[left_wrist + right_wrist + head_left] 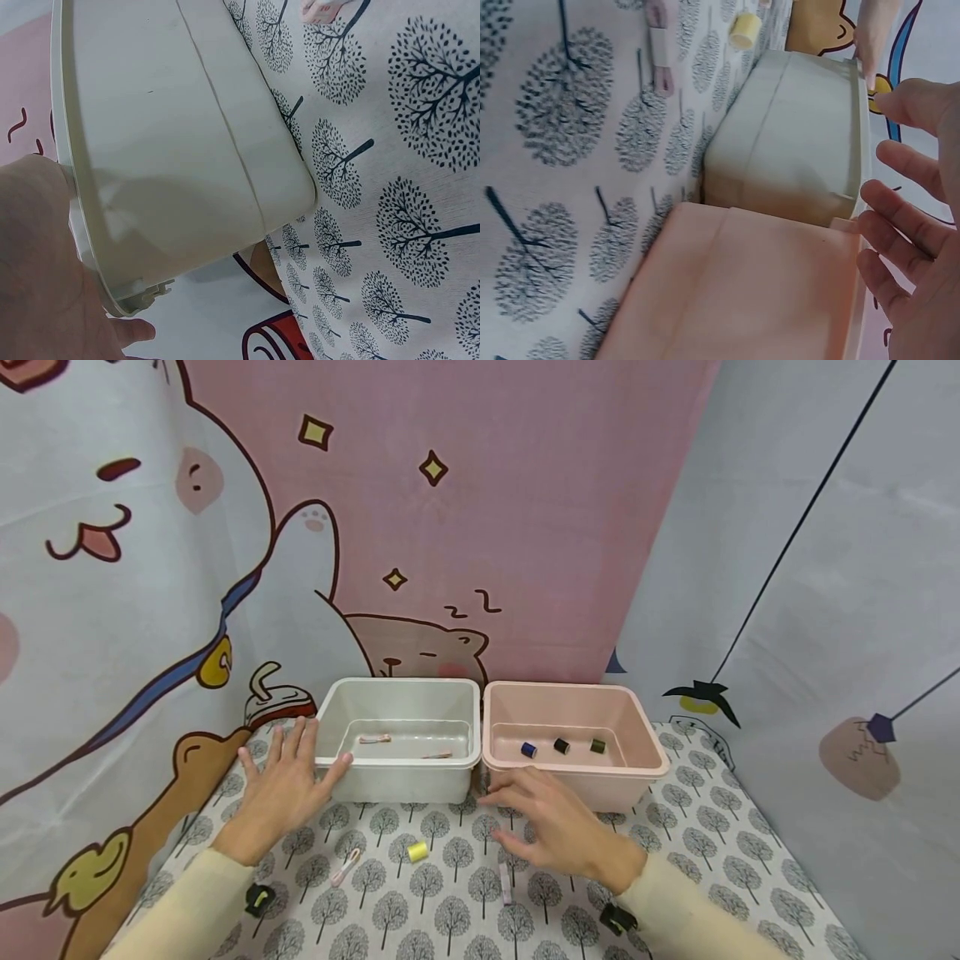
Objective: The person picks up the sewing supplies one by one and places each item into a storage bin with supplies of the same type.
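My left hand (pixel 281 785) lies with spread fingers at the left front corner of a white plastic bin (pixel 408 783), its thumb over the rim. Beside that bin stands a pink bin (pixel 600 789). Over the pink bin's front left rim hovers my right hand (pixel 558 827), fingers loosely bent and holding nothing; whether they touch the rim I cannot tell. Two pinkish thread skeins lie in the white bin. The pink bin holds a blue spool (pixel 528 750), a black spool (pixel 561 746) and a green spool (pixel 597 746).
On the tree-print cloth in front of the bins lie a pink skein (pixel 346 867), a yellow thread spool (pixel 417 852) and a lilac skein (pixel 506 883) with a pale band. A cartoon-print curtain (pixel 525 527) hangs right behind the bins.
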A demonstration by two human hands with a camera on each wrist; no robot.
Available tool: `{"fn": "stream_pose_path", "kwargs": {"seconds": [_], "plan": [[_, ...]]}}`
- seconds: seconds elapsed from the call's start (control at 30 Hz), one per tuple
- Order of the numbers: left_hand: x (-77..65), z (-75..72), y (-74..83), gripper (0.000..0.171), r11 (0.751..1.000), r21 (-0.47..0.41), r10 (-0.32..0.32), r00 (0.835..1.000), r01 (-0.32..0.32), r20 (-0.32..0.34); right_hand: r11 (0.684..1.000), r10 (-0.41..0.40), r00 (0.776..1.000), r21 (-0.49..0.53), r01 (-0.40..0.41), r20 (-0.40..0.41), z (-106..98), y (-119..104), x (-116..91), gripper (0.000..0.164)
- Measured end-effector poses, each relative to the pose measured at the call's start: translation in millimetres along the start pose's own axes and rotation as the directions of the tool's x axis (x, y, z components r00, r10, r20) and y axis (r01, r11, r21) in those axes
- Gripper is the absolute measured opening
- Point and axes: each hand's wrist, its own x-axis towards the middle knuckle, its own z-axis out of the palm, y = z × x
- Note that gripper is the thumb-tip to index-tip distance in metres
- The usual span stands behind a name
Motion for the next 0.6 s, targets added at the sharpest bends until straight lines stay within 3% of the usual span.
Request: {"fn": "stream_pose_path", "kwargs": {"seconds": [0.33, 0.6], "plan": [[0.2, 1.6, -2.4, 0.108, 1.0, 0.003, 0.002, 1.0, -0.002, 0.0, 0.999, 0.048, 0.994, 0.014, -0.05, 0.102, 10.9, 0.8, -15.3, 0.052], [0.9, 1.8, -2.5, 0.108, 1.0, 0.001, 0.001, 1.0, -0.001, -0.001, 0.994, 0.102, 0.973, 0.015, -0.108, 0.207, 17.3, 1.6, -25.4, 0.059]]}}
